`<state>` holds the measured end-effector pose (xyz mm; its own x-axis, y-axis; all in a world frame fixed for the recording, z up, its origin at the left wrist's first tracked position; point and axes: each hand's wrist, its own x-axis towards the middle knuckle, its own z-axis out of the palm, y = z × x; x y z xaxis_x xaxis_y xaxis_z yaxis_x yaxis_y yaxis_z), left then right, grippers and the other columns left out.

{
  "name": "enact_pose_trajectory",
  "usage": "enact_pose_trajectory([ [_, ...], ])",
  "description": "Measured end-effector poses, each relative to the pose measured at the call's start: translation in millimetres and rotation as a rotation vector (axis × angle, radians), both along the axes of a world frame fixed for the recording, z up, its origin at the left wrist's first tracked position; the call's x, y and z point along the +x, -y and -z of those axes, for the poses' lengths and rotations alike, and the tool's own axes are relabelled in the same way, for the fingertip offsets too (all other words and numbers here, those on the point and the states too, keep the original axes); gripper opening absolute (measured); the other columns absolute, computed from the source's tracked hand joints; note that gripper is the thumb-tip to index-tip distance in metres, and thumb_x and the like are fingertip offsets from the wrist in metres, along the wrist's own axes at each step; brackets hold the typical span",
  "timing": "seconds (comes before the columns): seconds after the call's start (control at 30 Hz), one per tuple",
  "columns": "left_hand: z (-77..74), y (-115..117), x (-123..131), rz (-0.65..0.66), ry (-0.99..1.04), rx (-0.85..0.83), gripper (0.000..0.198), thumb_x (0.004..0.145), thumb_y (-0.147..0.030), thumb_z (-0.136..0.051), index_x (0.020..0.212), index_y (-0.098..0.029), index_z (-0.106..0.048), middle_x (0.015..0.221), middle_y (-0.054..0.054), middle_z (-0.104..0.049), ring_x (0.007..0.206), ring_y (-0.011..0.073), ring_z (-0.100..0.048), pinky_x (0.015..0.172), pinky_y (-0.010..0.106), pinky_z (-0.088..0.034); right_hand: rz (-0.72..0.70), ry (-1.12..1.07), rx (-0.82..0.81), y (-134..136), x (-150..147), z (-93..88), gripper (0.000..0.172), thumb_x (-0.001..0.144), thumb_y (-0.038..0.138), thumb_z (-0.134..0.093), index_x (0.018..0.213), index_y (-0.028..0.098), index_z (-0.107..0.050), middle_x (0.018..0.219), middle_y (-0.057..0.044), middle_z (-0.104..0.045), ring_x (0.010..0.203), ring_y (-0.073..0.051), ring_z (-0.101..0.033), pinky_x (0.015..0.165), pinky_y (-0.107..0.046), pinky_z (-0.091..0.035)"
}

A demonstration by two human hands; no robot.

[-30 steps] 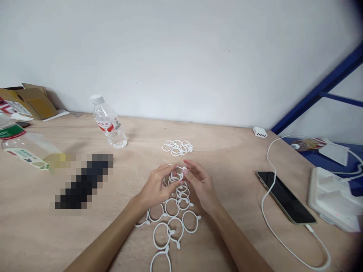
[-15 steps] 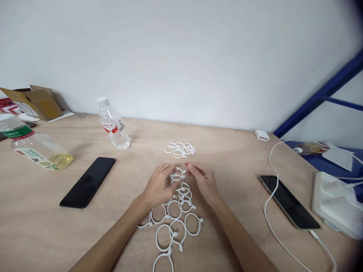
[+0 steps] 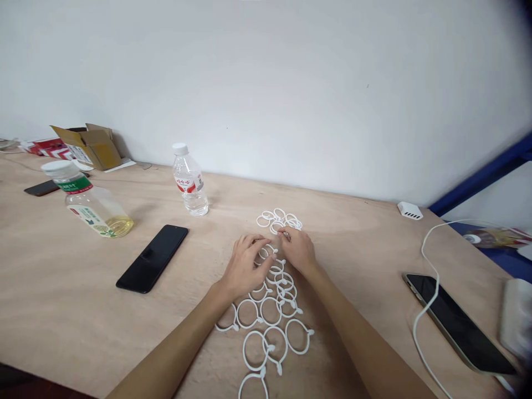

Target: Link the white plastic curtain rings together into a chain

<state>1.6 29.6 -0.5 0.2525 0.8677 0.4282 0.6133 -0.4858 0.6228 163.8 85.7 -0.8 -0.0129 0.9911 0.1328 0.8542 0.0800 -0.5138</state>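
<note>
Several white rings with small tabs (image 3: 270, 311) lie overlapping in a long trail on the wooden table, running from between my hands toward the near edge. A smaller cluster of white rings (image 3: 279, 214) lies farther back. My left hand (image 3: 246, 266) rests at the far end of the trail, thumb and fingers apart around a ring, with nothing gripped. My right hand (image 3: 298, 249) is at the near edge of the far cluster, its thumb and index finger pinched on a ring there; its other fingers are curled.
Left of the rings are a black phone (image 3: 153, 258), a water bottle (image 3: 190, 183), a bottle with yellow liquid (image 3: 89, 202) and an open cardboard box (image 3: 96, 148). On the right are a second phone (image 3: 457, 324), a white cable (image 3: 418, 327) and a white charger (image 3: 409, 210).
The view has turned left, so objects appear farther right. My right hand has moved forward from the end of the trail to the far cluster and pinched a ring. My left hand stays by the trail.
</note>
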Motion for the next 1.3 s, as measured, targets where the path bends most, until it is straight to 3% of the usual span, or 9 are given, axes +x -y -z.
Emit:
enact_pose_trajectory([
  [0.13, 3.2, -1, 1, -0.007, 0.009, 0.013, 0.027, 0.086, -0.027, -0.056, 0.112, -0.018, -0.061, 0.113, 0.009, -0.060, 0.106, 0.0236, -0.053, 0.096, 0.042, -0.040, 0.004, 0.040, -0.015, -2, 0, 0.7, 0.034, 0.087, 0.031, -0.047, 0.117, 0.028, -0.064, 0.101, -0.008, -0.073, 0.092, -0.026, -0.066, 0.074, -0.034, -0.045],
  [0.3, 4.5, -1, 1, -0.017, 0.023, 0.045, 0.025, 0.086, -0.026, -0.056, 0.110, -0.020, -0.062, 0.111, 0.007, -0.062, 0.106, 0.0235, -0.054, 0.095, 0.042, -0.041, -0.015, 0.036, -0.007, -7, -3, 4.1, 0.026, 0.085, 0.029, -0.049, 0.097, 0.025, -0.072, 0.093, -0.008, -0.074, 0.085, -0.026, -0.066, 0.071, -0.033, -0.045],
  [0.47, 3.6, 0, 1, -0.024, 0.068, 0.039, 0.025, 0.087, -0.025, -0.055, 0.111, -0.021, -0.061, 0.111, 0.007, -0.062, 0.106, 0.0232, -0.054, 0.096, 0.042, -0.042, -0.065, -0.043, 0.110, -3, -3, 4.5, 0.029, 0.092, 0.029, -0.041, 0.105, 0.022, -0.067, 0.099, -0.005, -0.071, 0.087, -0.019, -0.063, 0.077, -0.029, -0.045],
  [0.67, 3.3, -2, 2, -0.054, 0.243, -0.101, 0.049, 0.086, -0.033, -0.058, 0.132, -0.019, -0.047, 0.128, 0.011, -0.055, 0.115, 0.0239, -0.053, 0.099, 0.042, -0.043, -0.255, -0.066, 0.401, 31, 5, 1.5, 0.027, 0.093, 0.028, -0.043, 0.098, 0.021, -0.069, 0.081, -0.005, -0.055, 0.077, -0.019, -0.053, 0.076, -0.033, -0.043],
  [0.77, 2.5, -2, 3, 0.027, 0.348, -0.186, 0.056, 0.083, -0.035, -0.061, 0.134, -0.017, -0.046, 0.131, 0.012, -0.056, 0.113, 0.0233, -0.057, 0.099, 0.039, -0.045, -0.391, -0.134, 0.458, 55, 7, -0.2, 0.025, 0.093, 0.025, -0.044, 0.094, 0.022, -0.069, 0.080, -0.004, -0.046, 0.077, -0.018, -0.049, 0.072, -0.031, -0.044],
  [0.9, -2.0, 2, 5, 0.127, 0.415, -0.187, 0.043, 0.083, -0.033, -0.063, 0.122, -0.017, -0.059, 0.119, 0.010, -0.065, 0.106, 0.0217, -0.061, 0.097, 0.037, -0.046, -0.316, -0.313, 0.485, 74, 6, 1.0, 0.016, 0.091, 0.026, -0.050, 0.096, 0.023, -0.065, 0.083, -0.003, -0.048, 0.078, -0.017, -0.049, 0.072, -0.031, -0.045],
  [1.07, -7.8, 7, 9, 0.084, 0.532, -0.238, 0.040, 0.080, -0.034, -0.064, 0.115, -0.015, -0.064, 0.104, 0.010, -0.071, 0.093, 0.0212, -0.065, 0.088, 0.035, -0.051, -0.144, -0.665, 0.285, 78, 4, 3.4, 0.033, 0.084, 0.035, -0.060, 0.114, 0.022, -0.058, 0.096, -0.005, -0.061, 0.082, -0.017, -0.056, 0.075, -0.032, -0.048],
  [1.17, -10.5, 9, 11, 0.052, 0.596, -0.332, 0.039, 0.079, -0.036, -0.064, 0.110, -0.013, -0.067, 0.099, 0.010, -0.072, 0.090, 0.0215, -0.067, 0.084, 0.034, -0.052, -0.128, -0.843, 0.087, 79, 4, -0.2, 0.026, 0.087, 0.039, -0.054, 0.100, 0.020, -0.066, 0.095, -0.006, -0.067, 0.085, -0.019, -0.061, 0.077, -0.032, -0.049],
  [1.3, -13.2, 9, 13, 0.063, 0.602, -0.414, 0.036, 0.078, -0.039, -0.064, 0.102, -0.014, -0.070, 0.100, 0.010, -0.073, 0.090, 0.0225, -0.068, 0.080, 0.032, -0.053, -0.044, -0.909, 0.032, 82, 2, -3.9, 0.026, 0.084, 0.040, -0.057, 0.085, 0.017, -0.069, 0.079, -0.004, -0.069, 0.074, -0.018, -0.060, 0.067, -0.029, -0.048],
])
